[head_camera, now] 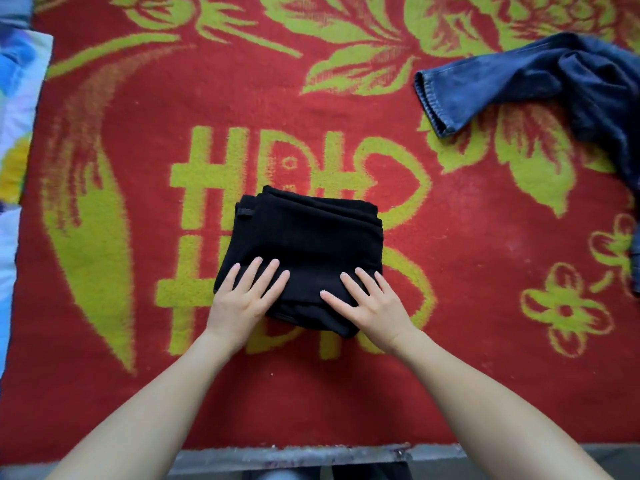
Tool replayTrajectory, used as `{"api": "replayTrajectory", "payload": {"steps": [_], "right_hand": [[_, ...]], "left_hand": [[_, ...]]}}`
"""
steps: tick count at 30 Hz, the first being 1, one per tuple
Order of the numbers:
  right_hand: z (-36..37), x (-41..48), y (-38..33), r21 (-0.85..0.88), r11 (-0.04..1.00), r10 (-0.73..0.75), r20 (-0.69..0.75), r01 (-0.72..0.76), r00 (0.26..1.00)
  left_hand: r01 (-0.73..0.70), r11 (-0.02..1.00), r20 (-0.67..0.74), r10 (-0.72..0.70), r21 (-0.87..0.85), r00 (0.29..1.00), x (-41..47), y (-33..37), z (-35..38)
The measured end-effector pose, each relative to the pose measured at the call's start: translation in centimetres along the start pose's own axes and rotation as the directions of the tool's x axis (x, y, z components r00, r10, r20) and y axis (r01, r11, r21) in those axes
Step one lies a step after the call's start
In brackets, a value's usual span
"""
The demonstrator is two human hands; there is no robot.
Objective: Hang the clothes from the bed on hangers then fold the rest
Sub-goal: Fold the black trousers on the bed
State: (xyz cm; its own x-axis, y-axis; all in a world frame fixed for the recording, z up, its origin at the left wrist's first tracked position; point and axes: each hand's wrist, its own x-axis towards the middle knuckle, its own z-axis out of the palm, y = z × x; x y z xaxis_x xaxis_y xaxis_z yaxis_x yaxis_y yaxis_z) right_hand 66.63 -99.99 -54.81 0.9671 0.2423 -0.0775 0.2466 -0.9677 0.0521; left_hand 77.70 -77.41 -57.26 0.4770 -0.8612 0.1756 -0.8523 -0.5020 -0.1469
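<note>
A black garment [304, 233], folded into a compact square, lies in the middle of the bed on a red blanket [145, 140] with yellow-green flowers. My left hand [244, 296] lies flat on its near left corner, fingers straight. My right hand [367, 301] presses flat on its near right corner, fingers spread. Dark blue jeans [540, 81] lie crumpled and unfolded at the far right of the bed.
A blue, white and yellow patterned cloth or pillow [17, 109] runs along the left edge. The bed's near edge [311, 455] is a grey strip at the bottom of the view.
</note>
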Motion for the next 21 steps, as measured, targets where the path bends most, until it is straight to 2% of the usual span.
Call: {"api": "replayTrajectory", "payload": {"steps": [4,7,10,13,14,16,17,21], "right_hand": [[-2.4,0.3,0.2,-0.003,0.997,-0.072,-0.102,0.072,0.992],[-4.2,0.0,-0.1,0.024,0.991,-0.127,-0.052,0.128,0.991],[-7.3,0.3,-0.5,0.093,0.989,-0.125,0.114,0.115,0.986],[-12.3,2.2,-0.2,0.131,0.980,-0.191,0.434,0.148,0.880],[-14.3,3.1,-0.2,0.140,0.973,-0.226,0.459,0.181,0.859],[-17.8,5.1,-1.1,0.127,0.952,-0.305,0.453,0.278,0.838],[-20.2,5.9,-1.9,0.108,0.931,-0.361,0.439,0.350,0.823],[-27.3,7.4,-5.0,-0.018,0.833,-0.484,0.461,0.554,0.743]], "left_hand": [[0.092,0.995,-0.054,-0.094,-0.030,0.994,-0.4,0.5,-0.7],[0.122,0.992,-0.090,-0.125,-0.040,0.988,-1.3,0.8,-1.9],[0.164,0.984,-0.115,-0.172,-0.070,0.978,-2.8,1.2,-3.7],[0.279,0.944,-0.028,-0.288,-0.177,0.957,-4.2,1.9,-7.0],[0.350,0.907,0.059,-0.346,-0.233,0.936,-4.7,2.3,-8.3],[0.526,0.783,0.234,-0.472,-0.332,0.850,-5.9,3.5,-10.6],[0.611,0.708,0.272,-0.547,-0.356,0.792,-6.3,4.2,-12.5],[0.774,0.474,0.389,-0.676,-0.420,0.626,-7.2,8.8,-16.7]]}}
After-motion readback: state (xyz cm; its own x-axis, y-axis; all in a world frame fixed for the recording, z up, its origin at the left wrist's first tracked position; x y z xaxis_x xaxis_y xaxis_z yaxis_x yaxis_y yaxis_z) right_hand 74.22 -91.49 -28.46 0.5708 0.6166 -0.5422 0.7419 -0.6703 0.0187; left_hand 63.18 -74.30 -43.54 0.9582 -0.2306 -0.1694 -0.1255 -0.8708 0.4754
